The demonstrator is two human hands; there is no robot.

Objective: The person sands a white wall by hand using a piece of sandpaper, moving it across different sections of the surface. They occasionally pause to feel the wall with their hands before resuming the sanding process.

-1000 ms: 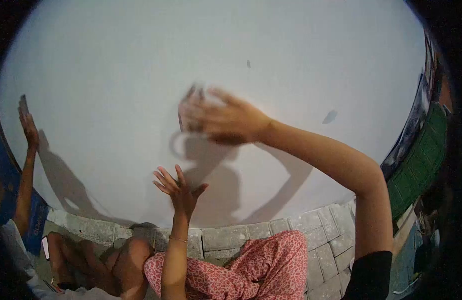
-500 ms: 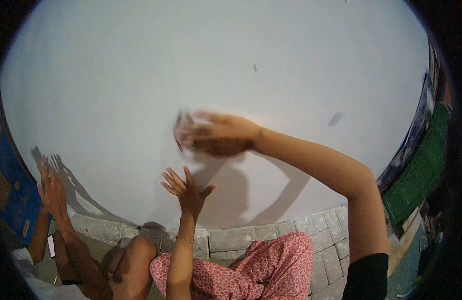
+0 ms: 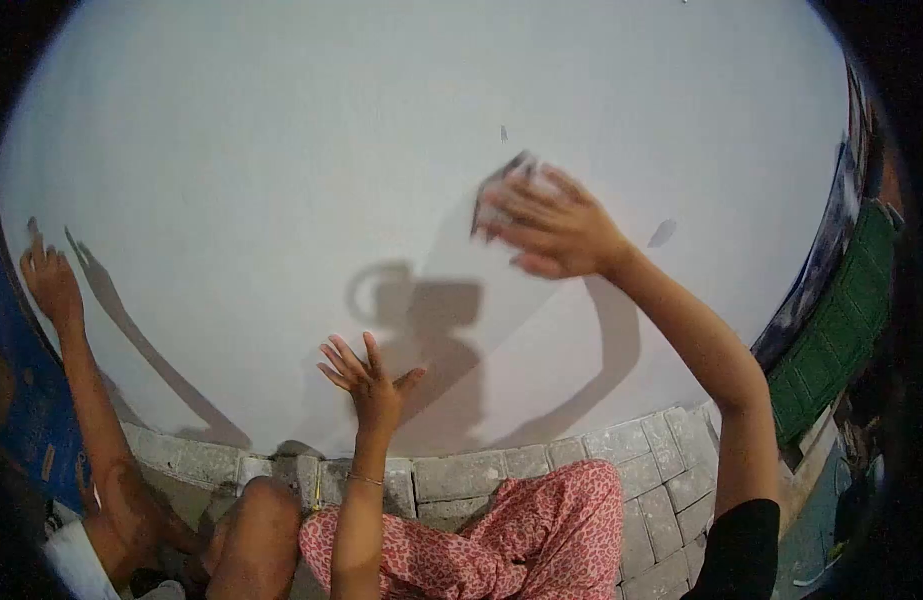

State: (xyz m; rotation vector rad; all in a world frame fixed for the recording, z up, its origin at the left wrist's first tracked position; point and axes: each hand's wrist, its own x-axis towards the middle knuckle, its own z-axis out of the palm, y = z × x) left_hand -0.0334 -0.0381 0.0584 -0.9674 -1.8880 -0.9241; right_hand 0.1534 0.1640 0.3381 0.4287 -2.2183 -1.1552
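Observation:
My right hand [image 3: 551, 225] lies against the pale wall [image 3: 281, 150], its fingers stretched and smeared by motion. Past its fingertips shows the edge of a thin, dark-edged flat piece [image 3: 524, 160], mostly covered by the hand; what it is I cannot make out. Lower down and to the left, my left hand [image 3: 366, 385] has its fingers spread at the wall and holds nothing. A thin bracelet [image 3: 365, 480] circles that wrist. Shadows of a head and an arm fall on the wall between and below my hands.
At the left a co-worker's hand [image 3: 53, 285] reaches up to the wall, with a bent knee [image 3: 266, 510] below. My legs in patterned trousers [image 3: 471, 540] rest on paving blocks [image 3: 471, 478]. A grey patch [image 3: 662, 233] marks the wall; a green panel [image 3: 831, 325] stands at right.
My right hand has swept up and to the right across the wall, the flat piece moving with it. My left hand stays nearly still. The co-worker's hand has shifted up and left.

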